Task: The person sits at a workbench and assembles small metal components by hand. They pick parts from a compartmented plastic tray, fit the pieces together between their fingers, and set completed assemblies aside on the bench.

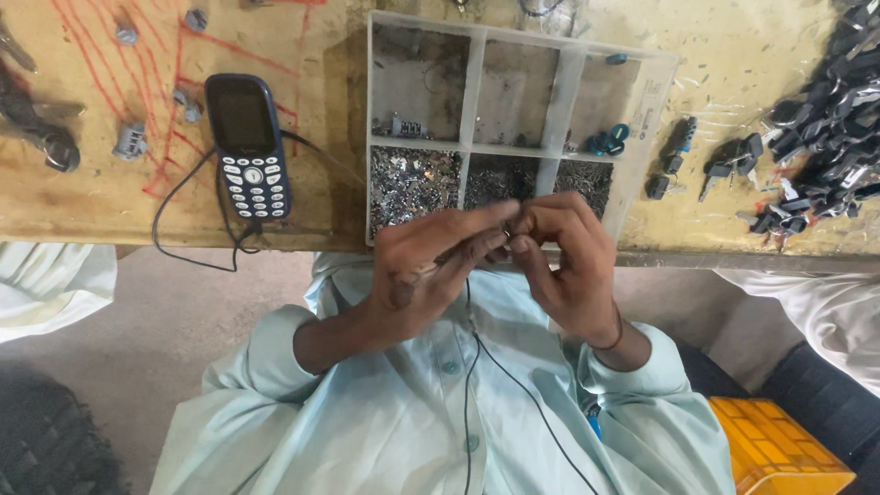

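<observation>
Your left hand (431, 275) and right hand (564, 261) meet fingertip to fingertip, both pinched on a tiny metal part (507, 235), barely visible. You hold it just above the bench (110, 197) edge, beside the compartment tray (472, 92), keeping its small pieces within reach.

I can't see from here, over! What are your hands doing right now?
Left hand and right hand together at the table edge, fingertips pinching a small metal part, too small to identify. Compartment tray of tiny metal pieces just behind. Nothing blocking.
</observation>
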Demonstrator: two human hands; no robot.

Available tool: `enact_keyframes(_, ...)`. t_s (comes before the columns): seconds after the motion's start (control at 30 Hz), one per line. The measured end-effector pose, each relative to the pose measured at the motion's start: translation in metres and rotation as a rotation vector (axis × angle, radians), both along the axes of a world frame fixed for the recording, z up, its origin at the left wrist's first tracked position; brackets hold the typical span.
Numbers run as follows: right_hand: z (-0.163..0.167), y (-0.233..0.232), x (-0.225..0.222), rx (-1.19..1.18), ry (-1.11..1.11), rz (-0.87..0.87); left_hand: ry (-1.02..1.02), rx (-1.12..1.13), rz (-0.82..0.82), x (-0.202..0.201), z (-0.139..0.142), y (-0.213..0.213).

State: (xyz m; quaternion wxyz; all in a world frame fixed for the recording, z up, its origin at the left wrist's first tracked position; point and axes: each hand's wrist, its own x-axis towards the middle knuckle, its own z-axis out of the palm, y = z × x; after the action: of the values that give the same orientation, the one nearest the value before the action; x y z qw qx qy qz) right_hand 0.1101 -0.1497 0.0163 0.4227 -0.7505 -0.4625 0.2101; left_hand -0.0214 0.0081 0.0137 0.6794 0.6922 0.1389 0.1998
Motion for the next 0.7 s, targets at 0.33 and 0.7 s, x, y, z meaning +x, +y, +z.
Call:
enact_keyframes(0.33,0.036,-0.004,0.053,-0.397,-0.033,0.072,0.234,-0.353,-0.195,0.008,0.001,0.01)
enact_keyframes(0.7,0.026,-0.021,0.055,-0.367,-0.168,-0.027,0.164,-0.157,-0.207,0.01,-0.003,0.008)
